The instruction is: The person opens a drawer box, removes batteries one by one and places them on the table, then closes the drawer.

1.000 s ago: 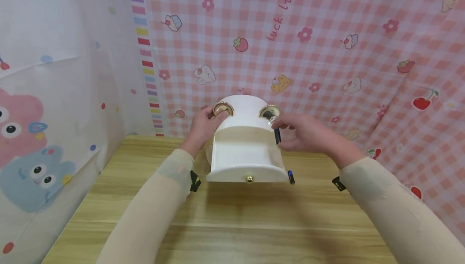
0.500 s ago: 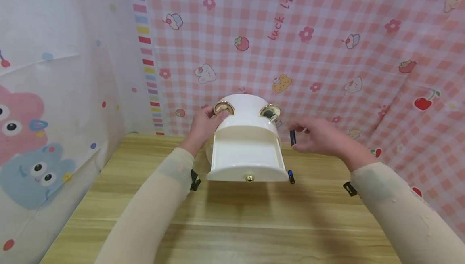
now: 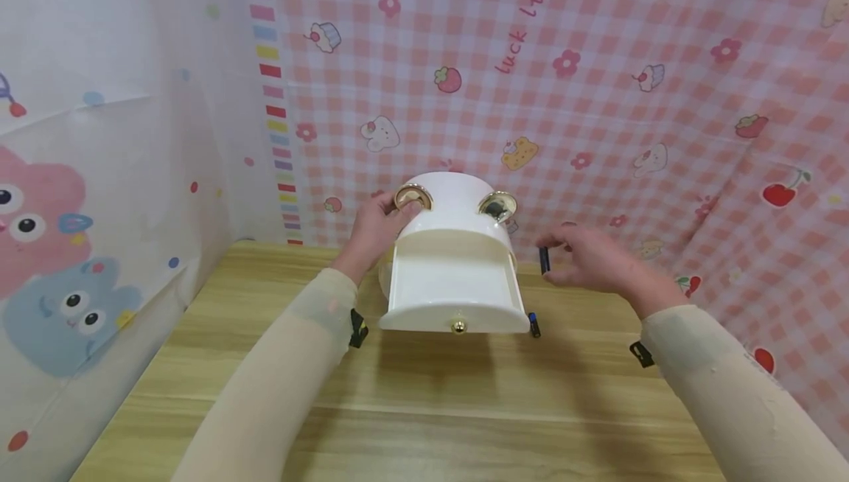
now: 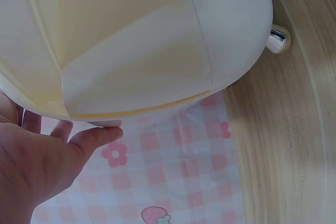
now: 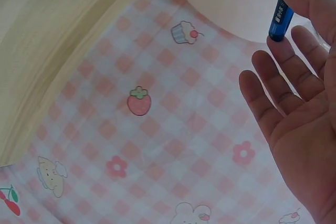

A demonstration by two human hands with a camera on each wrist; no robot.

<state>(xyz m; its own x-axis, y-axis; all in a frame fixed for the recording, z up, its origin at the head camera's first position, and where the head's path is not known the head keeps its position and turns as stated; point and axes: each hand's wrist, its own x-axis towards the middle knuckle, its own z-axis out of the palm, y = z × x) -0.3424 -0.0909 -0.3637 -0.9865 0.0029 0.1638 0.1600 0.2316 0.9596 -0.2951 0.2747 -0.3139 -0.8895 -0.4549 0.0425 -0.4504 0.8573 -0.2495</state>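
A white rounded box (image 3: 451, 198) with two gold-rimmed round eyes stands at the back of the wooden table. Its drawer (image 3: 458, 315) is pulled out toward me and has a gold knob. My left hand (image 3: 379, 230) holds the box at its left eye; the left wrist view shows that hand (image 4: 47, 163) against the white shell, some fingers hidden behind it. Off the box's right side, my right hand (image 3: 590, 259) pinches a dark blue battery (image 5: 281, 20) upright between thumb and fingertip, other fingers spread. A second battery (image 3: 534, 325) lies beside the drawer's right front corner.
A pink checked cloth (image 3: 597, 99) hangs right behind the box and along the right side. A white printed cloth (image 3: 166, 172) borders the left. The wooden tabletop (image 3: 438, 408) extends in front of the drawer.
My right hand has moved right, away from the box's right eye, with the battery still pinched. My left hand keeps its hold, and the drawer stays out.
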